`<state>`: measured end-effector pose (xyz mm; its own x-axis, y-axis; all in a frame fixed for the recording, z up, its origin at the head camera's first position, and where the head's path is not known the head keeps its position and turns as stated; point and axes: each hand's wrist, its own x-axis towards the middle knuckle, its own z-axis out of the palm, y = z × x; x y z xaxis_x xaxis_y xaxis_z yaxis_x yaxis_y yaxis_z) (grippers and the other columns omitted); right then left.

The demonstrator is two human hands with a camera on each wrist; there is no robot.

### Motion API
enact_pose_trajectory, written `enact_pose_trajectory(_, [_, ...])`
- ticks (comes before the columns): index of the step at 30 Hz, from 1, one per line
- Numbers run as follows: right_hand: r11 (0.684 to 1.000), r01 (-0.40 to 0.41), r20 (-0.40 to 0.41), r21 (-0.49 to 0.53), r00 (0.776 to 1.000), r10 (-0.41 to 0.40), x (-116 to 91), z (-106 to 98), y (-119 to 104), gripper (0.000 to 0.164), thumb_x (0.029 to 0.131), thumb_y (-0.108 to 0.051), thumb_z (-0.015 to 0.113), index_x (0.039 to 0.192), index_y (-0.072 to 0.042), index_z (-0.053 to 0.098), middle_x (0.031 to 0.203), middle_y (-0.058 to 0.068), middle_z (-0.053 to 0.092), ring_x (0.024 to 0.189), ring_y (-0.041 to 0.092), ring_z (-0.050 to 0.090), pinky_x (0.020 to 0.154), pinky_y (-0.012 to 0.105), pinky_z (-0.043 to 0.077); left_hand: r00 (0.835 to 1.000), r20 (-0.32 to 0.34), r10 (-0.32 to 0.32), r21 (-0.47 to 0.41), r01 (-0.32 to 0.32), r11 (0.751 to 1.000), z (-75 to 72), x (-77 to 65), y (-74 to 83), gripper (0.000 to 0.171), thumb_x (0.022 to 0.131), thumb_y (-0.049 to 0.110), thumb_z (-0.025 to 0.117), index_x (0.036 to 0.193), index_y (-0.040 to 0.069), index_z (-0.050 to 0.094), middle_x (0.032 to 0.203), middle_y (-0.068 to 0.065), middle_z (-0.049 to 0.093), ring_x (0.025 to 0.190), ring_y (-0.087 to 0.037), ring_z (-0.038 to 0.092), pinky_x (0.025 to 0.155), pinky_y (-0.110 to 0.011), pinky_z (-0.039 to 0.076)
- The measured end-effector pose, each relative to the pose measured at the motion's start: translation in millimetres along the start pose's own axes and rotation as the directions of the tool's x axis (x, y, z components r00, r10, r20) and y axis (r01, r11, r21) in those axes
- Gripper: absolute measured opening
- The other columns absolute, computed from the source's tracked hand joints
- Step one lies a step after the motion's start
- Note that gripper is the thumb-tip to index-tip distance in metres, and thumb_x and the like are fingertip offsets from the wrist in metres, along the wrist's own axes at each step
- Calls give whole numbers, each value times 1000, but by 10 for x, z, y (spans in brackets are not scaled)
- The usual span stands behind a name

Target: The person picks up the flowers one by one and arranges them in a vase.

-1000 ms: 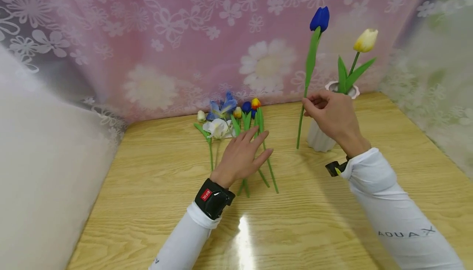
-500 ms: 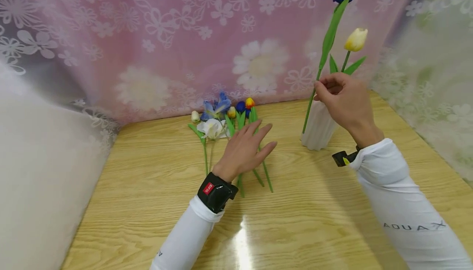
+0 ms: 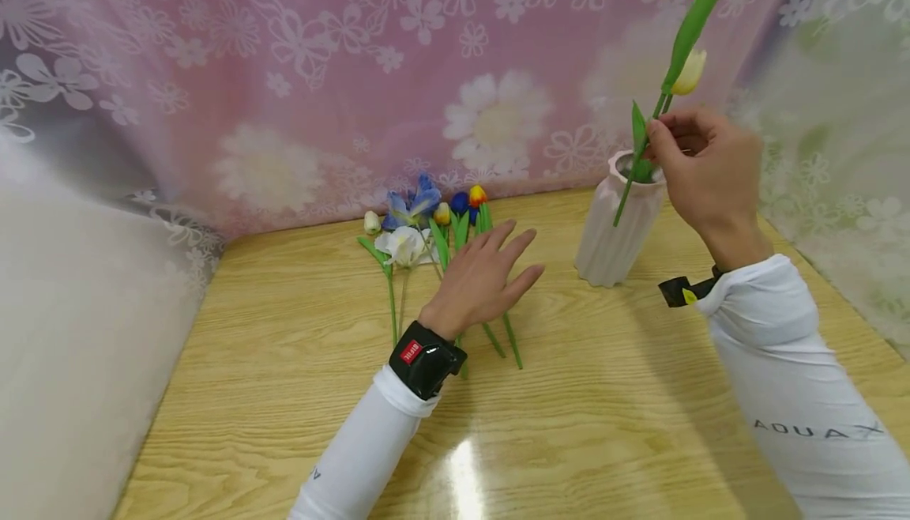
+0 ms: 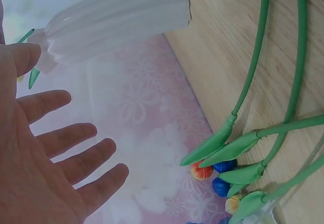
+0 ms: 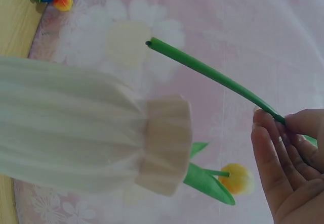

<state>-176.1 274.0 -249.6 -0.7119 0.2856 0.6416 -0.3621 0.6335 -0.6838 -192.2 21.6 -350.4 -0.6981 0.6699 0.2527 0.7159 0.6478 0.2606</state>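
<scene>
My right hand [image 3: 711,172] pinches the stem of an artificial blue tulip [image 3: 700,22] between thumb and fingers; its bloom is beyond the top of the head view. In the right wrist view the stem's free lower end [image 5: 202,70] points past the vase's mouth, outside it. The white fluted vase [image 3: 614,227] stands upright and holds one pale yellow tulip [image 3: 690,73], partly covered by the blue tulip's leaf. My left hand [image 3: 476,279], fingers spread and straight, hovers over the lying flowers and grips nothing; in the left wrist view its palm [image 4: 43,173] shows.
On the wooden table [image 3: 284,393] lie several artificial flowers: a blue iris-like bloom [image 3: 415,200], a white flower [image 3: 405,246], a red-yellow tulip [image 3: 477,194], a blue tulip [image 3: 459,203] and a white tulip bud [image 3: 372,223]. A pink floral curtain [image 3: 320,101] hangs behind.
My right hand has moved up and right with the blue tulip, raising its stem end from beside the vase to near the rim. The left hand has stayed over the flowers, barely shifting right.
</scene>
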Motion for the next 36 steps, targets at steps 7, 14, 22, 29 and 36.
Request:
enact_pose_trajectory(7, [999,15,-138,51,990,-8,140,-37,20,15,89,-14,67,94,-2,74,77,-15,65,64,1,63,64,11,47,1000,9,4,7,-4,1000,7,62,26,56,100,50,40,148,20,39,153,-9,30,136,-27,34,106,-47,31])
enact_pose_trajectory(14, [993,19,-212,113,977,6,266,-88,47,10,88,-14,68,90,-5,74,74,-10,67,62,3,63,63,11,48,1000,4,17,21,-17,1000,-5,123,32,56,100,50,40,148,20,39,152,-10,31,134,-29,36,103,-51,35])
enact_pose_trajectory(22, [993,53,-299,107,954,-19,390,-155,76,7,88,-17,69,88,-11,74,80,0,69,64,2,63,67,13,50,1000,15,24,29,-25,999,-24,182,42,55,101,49,39,148,21,39,152,-10,32,133,-29,37,102,-50,35])
enact_pose_trajectory(29, [999,-16,-176,31,984,22,305,-82,223,9,89,-18,67,89,-12,74,75,-13,65,64,2,62,64,12,47,999,41,11,49,-13,999,17,182,59,55,101,50,39,148,22,39,152,-9,31,134,-28,35,103,-50,35])
enact_pose_trajectory(36, [995,-53,-35,-84,998,50,107,23,346,28,92,-23,65,100,3,72,76,-16,61,64,-2,59,64,11,45,996,88,3,44,-7,999,91,160,58,56,101,50,37,148,22,38,152,-10,31,136,-28,34,105,-46,33])
